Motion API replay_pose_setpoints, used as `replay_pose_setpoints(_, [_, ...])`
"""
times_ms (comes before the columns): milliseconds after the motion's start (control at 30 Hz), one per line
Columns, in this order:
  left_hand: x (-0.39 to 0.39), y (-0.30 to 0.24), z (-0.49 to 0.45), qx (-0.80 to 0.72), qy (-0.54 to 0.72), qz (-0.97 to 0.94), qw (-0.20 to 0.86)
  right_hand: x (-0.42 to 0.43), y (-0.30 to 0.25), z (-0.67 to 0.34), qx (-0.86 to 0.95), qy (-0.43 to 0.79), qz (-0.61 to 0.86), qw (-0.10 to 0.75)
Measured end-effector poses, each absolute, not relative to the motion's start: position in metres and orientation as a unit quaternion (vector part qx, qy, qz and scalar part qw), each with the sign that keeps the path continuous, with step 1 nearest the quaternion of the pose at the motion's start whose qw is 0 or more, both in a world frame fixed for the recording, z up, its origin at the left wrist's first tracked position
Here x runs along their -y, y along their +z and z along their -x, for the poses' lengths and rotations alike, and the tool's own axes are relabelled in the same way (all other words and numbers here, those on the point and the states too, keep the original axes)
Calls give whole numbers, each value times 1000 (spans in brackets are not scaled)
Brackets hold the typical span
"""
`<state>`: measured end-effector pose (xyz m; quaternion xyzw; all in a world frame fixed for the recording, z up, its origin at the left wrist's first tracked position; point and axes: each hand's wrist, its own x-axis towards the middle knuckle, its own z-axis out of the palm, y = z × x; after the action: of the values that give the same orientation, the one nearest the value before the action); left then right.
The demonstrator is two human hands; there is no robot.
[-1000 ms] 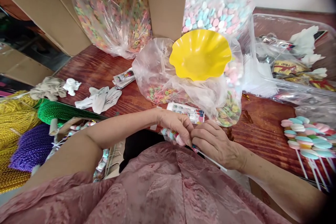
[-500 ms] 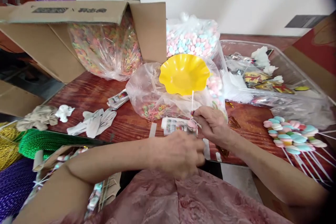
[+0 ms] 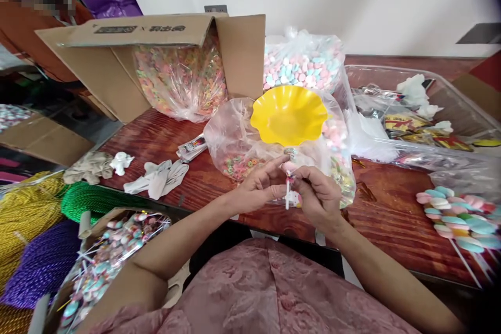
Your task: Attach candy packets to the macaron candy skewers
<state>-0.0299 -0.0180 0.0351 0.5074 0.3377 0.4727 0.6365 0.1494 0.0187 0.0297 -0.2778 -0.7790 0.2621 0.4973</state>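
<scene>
Both my hands meet over the near edge of a reddish wooden table [image 3: 391, 203]. My left hand [image 3: 258, 185] pinches the top of a small candy skewer [image 3: 288, 177], a white stick with pink pieces on it. My right hand [image 3: 319, 195] is closed around the same stick from the right, and the stick's white end pokes out below the fingers. Just behind the hands lies a clear plastic bag of coloured ring candies [image 3: 238, 159] with a yellow scalloped bowl [image 3: 288, 115] resting on it.
A cardboard box [image 3: 117, 57] holding a bag of ring candies and a bag of pastel candies [image 3: 303, 65] stand at the back. Finished candy skewers [image 3: 457, 211] lie at right, a clear tray [image 3: 450, 109] behind them. White gloves [image 3: 158, 177], coloured cord rolls [image 3: 43, 229] and wrapped skewers [image 3: 105, 253] sit at left.
My left hand rose from below the stick to pinch its top beside my right hand. The skewer turned over, its bare stick end now pointing down. The camera view shifted slightly left.
</scene>
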Motion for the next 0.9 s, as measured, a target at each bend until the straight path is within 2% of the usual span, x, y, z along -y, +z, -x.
replay_pose_setpoints(100, [19, 34, 40, -322, 499, -365, 717, -10, 25, -142, 794, 250, 241, 499])
replay_pose_setpoints(200, [19, 37, 48, -337, 547, -306, 703, -5, 15, -133, 823, 242, 186, 479])
replay_pose_setpoints(300, [23, 40, 48, -344, 588, -324, 657, -3, -1, -123, 805, 336, 229, 432])
replay_pose_setpoints(400, [34, 40, 44, -370, 559, -382, 636, 2, -22, -116, 746, 485, 279, 361])
replay_pose_setpoints(467, [44, 39, 43, -394, 512, -424, 635, 9, -33, -114, 720, 555, 275, 313])
replay_pose_setpoints(533, [55, 41, 50, -404, 471, -466, 630, 17, -39, -114, 728, 561, 260, 295])
replay_pose_setpoints(667, [88, 54, 93, -474, 367, -577, 555, 18, -37, -124, 791, 493, 231, 279])
replay_pose_setpoints(767, [128, 56, 144, -610, 211, -616, 451, 12, -35, -141, 837, 408, 229, 284])
replay_pose_setpoints(867, [166, 38, 196, -838, 21, -432, 332, 7, -39, -164, 853, 369, 244, 276])
replay_pose_setpoints(900, [177, 30, 210, -868, -12, -387, 312, 6, -41, -171, 854, 367, 251, 270])
